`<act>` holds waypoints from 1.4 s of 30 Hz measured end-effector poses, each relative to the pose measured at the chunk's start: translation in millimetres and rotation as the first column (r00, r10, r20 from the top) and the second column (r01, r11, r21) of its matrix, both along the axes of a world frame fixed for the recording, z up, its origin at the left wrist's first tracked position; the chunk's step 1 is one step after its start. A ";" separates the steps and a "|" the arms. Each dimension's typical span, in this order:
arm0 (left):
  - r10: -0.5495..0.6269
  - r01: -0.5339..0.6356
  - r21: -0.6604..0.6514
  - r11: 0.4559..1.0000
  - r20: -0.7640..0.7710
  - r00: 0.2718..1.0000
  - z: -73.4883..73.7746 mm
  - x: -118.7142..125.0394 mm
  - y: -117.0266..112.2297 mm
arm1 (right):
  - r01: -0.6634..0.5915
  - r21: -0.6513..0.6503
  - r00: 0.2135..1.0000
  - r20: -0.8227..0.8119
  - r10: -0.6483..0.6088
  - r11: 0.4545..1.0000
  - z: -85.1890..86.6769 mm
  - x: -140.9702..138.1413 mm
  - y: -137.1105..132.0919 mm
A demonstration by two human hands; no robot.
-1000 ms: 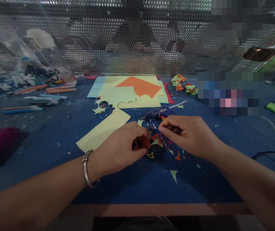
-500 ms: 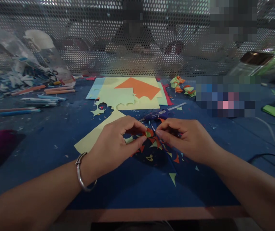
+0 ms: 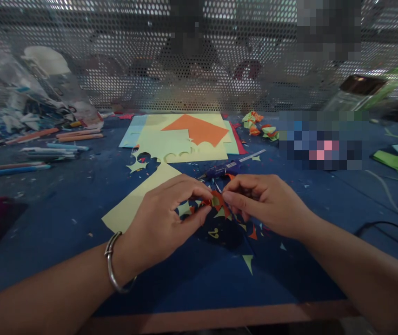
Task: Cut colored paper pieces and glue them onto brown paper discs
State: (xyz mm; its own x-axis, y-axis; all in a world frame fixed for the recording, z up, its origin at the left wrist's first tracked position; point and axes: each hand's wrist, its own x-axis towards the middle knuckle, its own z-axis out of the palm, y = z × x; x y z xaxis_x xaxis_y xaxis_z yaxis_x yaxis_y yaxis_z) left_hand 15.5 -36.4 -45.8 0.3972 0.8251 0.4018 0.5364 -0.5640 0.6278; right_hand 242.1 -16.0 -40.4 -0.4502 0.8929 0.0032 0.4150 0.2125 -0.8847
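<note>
My left hand point(image 3: 171, 216), with a metal bangle at the wrist, pinches a small curled orange-and-green paper piece point(image 3: 215, 200) between thumb and fingertips. My right hand point(image 3: 267, 204) is closed, its thumb and index fingertips meeting right beside that paper. What lies between the right fingertips, if anything, is too small to tell. Under and around both hands are orange and pale green paper scraps point(image 3: 222, 212). Just beyond the fingers a purple glue gun point(image 3: 222, 170) lies on the blue table point(image 3: 185, 284), a glue stick point(image 3: 253, 156) poking out of its back.
Behind the hands are layered paper sheets point(image 3: 206, 151), an orange sheet point(image 3: 199, 129) and crumpled paper flowers point(image 3: 251, 120). Rolled paper sticks point(image 3: 50, 153) and a bottle point(image 3: 63, 86) stand left. A cable point(image 3: 387, 186) runs at right. Perforated metal point(image 3: 129, 56) closes the back.
The view has shifted slightly, so the table things sit a little further left. My right fingertips are now closer to the paper piece in my left hand.
</note>
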 end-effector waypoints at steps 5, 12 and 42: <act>0.005 -0.005 -0.026 1.000 0.009 1.000 0.2 0.7 -0.7 | -0.014 -0.018 1.000 0.007 0.014 1.000 -0.3 0.2 0.2; -0.032 0.097 -0.254 0.962 0.251 0.967 -15.2 2.1 0.2 | -0.011 -0.005 1.000 0.024 0.011 1.000 -1.8 -0.9 -1.5; 0.129 0.275 -0.560 0.782 0.577 0.807 -11.7 9.7 3.2 | -0.038 0.462 0.990 0.137 -0.029 0.886 1.3 -6.5 -10.0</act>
